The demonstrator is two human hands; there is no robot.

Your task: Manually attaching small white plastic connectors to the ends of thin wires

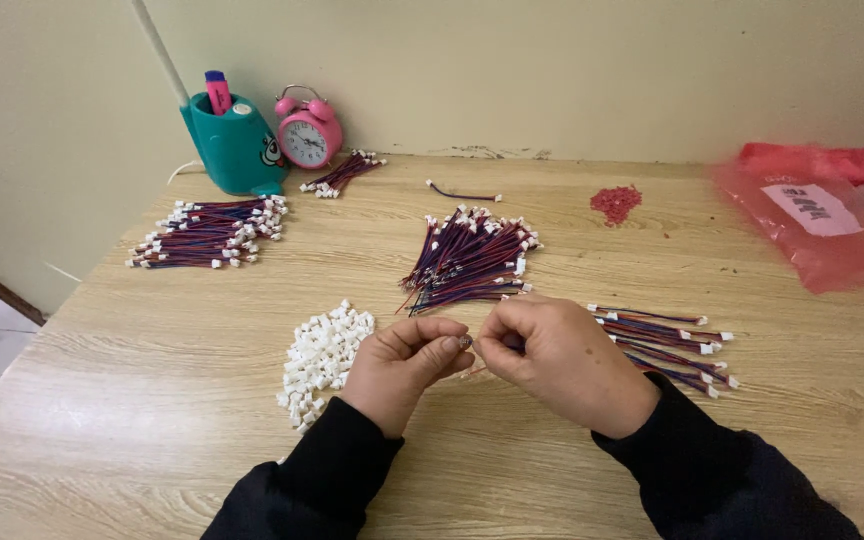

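1. Head view, the step in hand: the left hand point(399, 365) and the right hand point(552, 355) meet just above the pale wood-grain counter point(152, 400), the fingers of both pinched together on one small part between them, seemingly a tiny white plastic connector housing point(465, 342) with a thin red and blue wire lead; the wire itself is mostly hidden. I judge that a lead is being seated in a housing.
2. What the next move calls for, as a judgement: a steady pinch and careful alignment, since the part is very small.
3. Supplies: a heap of small white plastic housings point(322, 360) lies just beside the left hand; a fanned bundle of red and blue wire leads point(467, 262) lies beyond the hands; a smaller row of leads with white ends point(667, 345) lies near the right hand.
4. Containers: a teal plastic pen holder point(235, 145) by the wall holds a pink marker point(218, 92); a translucent red plastic bag point(812, 215) at the far right has contents I cannot make out.
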